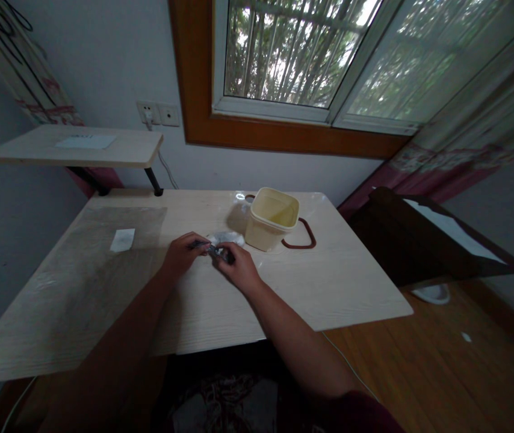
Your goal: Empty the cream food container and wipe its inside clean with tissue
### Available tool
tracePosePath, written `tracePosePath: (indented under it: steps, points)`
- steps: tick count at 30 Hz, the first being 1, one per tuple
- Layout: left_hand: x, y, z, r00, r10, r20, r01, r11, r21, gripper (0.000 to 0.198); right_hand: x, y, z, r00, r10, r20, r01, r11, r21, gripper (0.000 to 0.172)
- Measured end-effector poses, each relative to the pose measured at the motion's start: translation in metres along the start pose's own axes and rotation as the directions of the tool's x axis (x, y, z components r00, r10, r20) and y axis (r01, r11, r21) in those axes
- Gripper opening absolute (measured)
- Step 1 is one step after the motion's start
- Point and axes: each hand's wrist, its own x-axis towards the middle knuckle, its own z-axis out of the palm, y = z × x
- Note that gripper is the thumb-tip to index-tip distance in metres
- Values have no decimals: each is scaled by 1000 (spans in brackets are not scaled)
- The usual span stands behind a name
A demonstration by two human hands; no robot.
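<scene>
My left hand [181, 254] and my right hand [241, 268] meet over the middle of the table, both with closed fingers. Between them is a small dark, partly shiny object [214, 249], gripped at its two ends; its kind is too small and blurred to tell. Just behind the fingers lies a clear, crinkled plastic piece [232, 238], partly hidden by my hands. To the right of it stands an upright, open cream plastic tub [263, 233]. A brown curved handle [301, 247] rests on the tabletop at the tub's right side.
The pale wooden table [329, 288] runs up to the wall below the window. A clear plastic sheet [80, 288] with a white paper slip [123, 240] covers its left part. A raised shelf [117, 157] stands at the back left. Right of the table is a dark surface [396, 240] bearing white paper.
</scene>
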Motion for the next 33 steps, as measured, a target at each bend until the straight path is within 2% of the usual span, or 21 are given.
tracePosePath:
  steps: [3, 6, 8, 19, 29, 33]
  points:
    - [0, 0, -1, 996, -55, -66, 52, 998, -36, 21, 0, -1, 0, 1000, 8, -19, -8, 1000, 5, 23]
    - [1, 0, -3, 989, -97, -113, 93, 995, -43, 24, 1, 0, 0, 999, -35, -17, 35, 999, 5, 10]
    - [1, -1, -4, 985, -110, -134, 104, 993, -51, 24, 1, 0, 0, 998, -60, -6, 60, 998, 8, 7]
    - [2, -9, -8, 952, -190, -242, 169, 980, -106, 24, 2, -6, -5, 991, -116, 59, 117, 993, -6, 9]
    - [3, 4, -13, 945, -198, -262, 177, 979, -103, 24, 0, -4, -6, 991, -127, 54, 129, 991, -40, 11]
    - [4, 5, -15, 920, -176, -351, 160, 984, -73, 25, -1, -5, -7, 993, -116, 32, 117, 992, -41, 10]
